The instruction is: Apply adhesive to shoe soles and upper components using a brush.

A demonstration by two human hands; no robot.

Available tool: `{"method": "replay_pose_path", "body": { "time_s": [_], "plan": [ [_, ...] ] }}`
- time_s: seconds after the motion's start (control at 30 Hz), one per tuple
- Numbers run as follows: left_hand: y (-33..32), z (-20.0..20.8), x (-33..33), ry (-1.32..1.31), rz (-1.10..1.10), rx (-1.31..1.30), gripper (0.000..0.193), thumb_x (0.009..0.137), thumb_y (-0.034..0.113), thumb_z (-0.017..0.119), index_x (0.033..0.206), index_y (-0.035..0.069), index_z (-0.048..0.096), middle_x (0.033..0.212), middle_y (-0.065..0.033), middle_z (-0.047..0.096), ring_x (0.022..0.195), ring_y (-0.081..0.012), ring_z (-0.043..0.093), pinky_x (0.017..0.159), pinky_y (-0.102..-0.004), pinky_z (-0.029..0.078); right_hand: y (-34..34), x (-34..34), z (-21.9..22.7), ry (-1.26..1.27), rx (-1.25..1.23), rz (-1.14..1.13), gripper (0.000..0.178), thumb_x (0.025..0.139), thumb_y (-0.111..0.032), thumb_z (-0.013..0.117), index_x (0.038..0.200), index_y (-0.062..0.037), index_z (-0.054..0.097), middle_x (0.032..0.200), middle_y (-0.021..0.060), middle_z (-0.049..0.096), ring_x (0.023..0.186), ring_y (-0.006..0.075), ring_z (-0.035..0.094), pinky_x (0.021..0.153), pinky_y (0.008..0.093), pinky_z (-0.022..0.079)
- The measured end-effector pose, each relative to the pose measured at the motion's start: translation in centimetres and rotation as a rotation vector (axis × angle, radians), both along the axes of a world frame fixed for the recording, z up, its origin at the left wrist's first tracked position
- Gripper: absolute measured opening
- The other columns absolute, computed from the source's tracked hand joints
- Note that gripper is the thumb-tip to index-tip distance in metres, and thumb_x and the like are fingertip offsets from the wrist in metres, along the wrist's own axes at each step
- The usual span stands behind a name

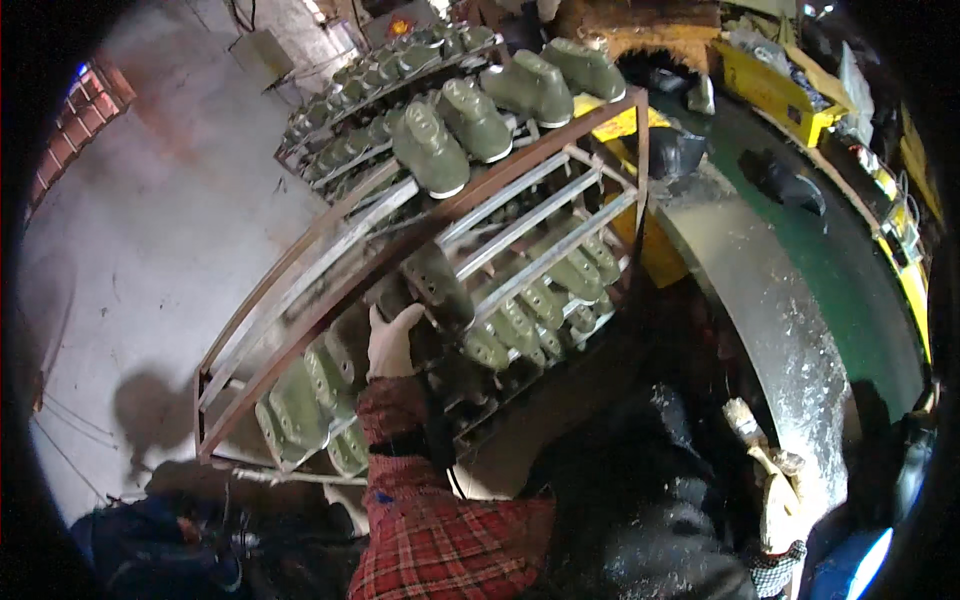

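Note:
My left hand [393,338], in a pale glove, reaches into a metal rack [330,302] of olive-green shoes. Its thumb and forefinger are spread apart in a V beside a dark green shoe [440,287]; the other fingers are hidden. This shoe tilts on the rack, its lace holes showing. To the left of the hand sit more green shoes [292,405], and another row of shoes [545,305] stands to the right. At the lower right my right hand [781,512], also gloved, is closed around a brush [742,420] with pale bristles pointing up.
Larger green shoes [430,148] with white sole edges line the rack's top. Another loaded rack [385,70] stands behind. A curved bench edge [770,300] and green belt-like surface [860,300] run along the right, with a yellow bin [775,95] beyond.

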State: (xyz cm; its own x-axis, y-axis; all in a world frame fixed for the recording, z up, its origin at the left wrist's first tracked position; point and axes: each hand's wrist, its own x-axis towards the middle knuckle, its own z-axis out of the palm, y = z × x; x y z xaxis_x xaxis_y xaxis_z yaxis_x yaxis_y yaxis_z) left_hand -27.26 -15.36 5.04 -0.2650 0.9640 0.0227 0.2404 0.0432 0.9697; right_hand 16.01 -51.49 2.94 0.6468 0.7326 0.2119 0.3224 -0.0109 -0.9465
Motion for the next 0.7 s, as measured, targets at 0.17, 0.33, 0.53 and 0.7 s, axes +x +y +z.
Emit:
{"method": "replay_pose_path", "body": {
  "time_s": [0.17, 0.33, 0.53, 0.7],
  "plan": [
    [3.3, -1.8, 4.3, -0.053, -0.006, 0.038, 0.086, 0.071, 0.034, 0.074, 0.14, -0.004, 0.037, 0.121, -0.0145, 0.059, 0.105, -0.0263, 0.058, 0.092, -0.0328, 0.045, -1.5, 0.4, -0.6, 0.114, 0.007, 0.01, 0.022, 0.094, -0.012, 0.057, 0.108, 0.0042, 0.062, 0.084, 0.0099, 0.066, 0.07, 0.0144, 0.059, 0.065, 0.0248, 0.047],
    [6.9, -2.5, 13.4, -0.622, 0.037, 0.08, 0.069, 0.079, 0.014, 0.072, 0.139, 0.007, 0.04, 0.12, -0.0103, 0.057, 0.103, -0.0217, 0.057, 0.086, -0.0373, 0.05, -2.9, 0.5, -2.1, -0.007, -0.044, -0.226, 0.024, 0.094, -0.013, 0.059, 0.11, 0.0041, 0.062, 0.086, 0.0109, 0.067, 0.072, 0.0142, 0.06, 0.065, 0.0249, 0.047],
    [6.5, 0.1, 18.1, -2.315, -0.769, -0.47, 0.056, 0.09, 0.043, 0.058, 0.129, 0.004, 0.049, 0.123, -0.0149, 0.059, 0.114, -0.0204, 0.057, 0.091, -0.0374, 0.048, -3.1, 1.1, -2.6, 0.033, -0.003, -0.207, 0.031, 0.092, -0.021, 0.064, 0.111, 0.0033, 0.061, 0.095, 0.0169, 0.068, 0.077, 0.0194, 0.063, 0.067, 0.0284, 0.049],
    [-1.1, -1.5, 24.7, -1.054, -0.757, 0.085, 0.054, 0.085, 0.034, 0.057, 0.128, 0.001, 0.054, 0.12, -0.0169, 0.059, 0.11, -0.028, 0.058, 0.098, -0.0479, 0.044, -4.7, 0.9, -1.3, 0.153, -0.081, -0.32, 0.029, 0.088, -0.01, 0.068, 0.113, 0.0037, 0.062, 0.105, 0.0126, 0.068, 0.093, 0.0215, 0.066, 0.081, 0.0313, 0.054]
  ]
}}
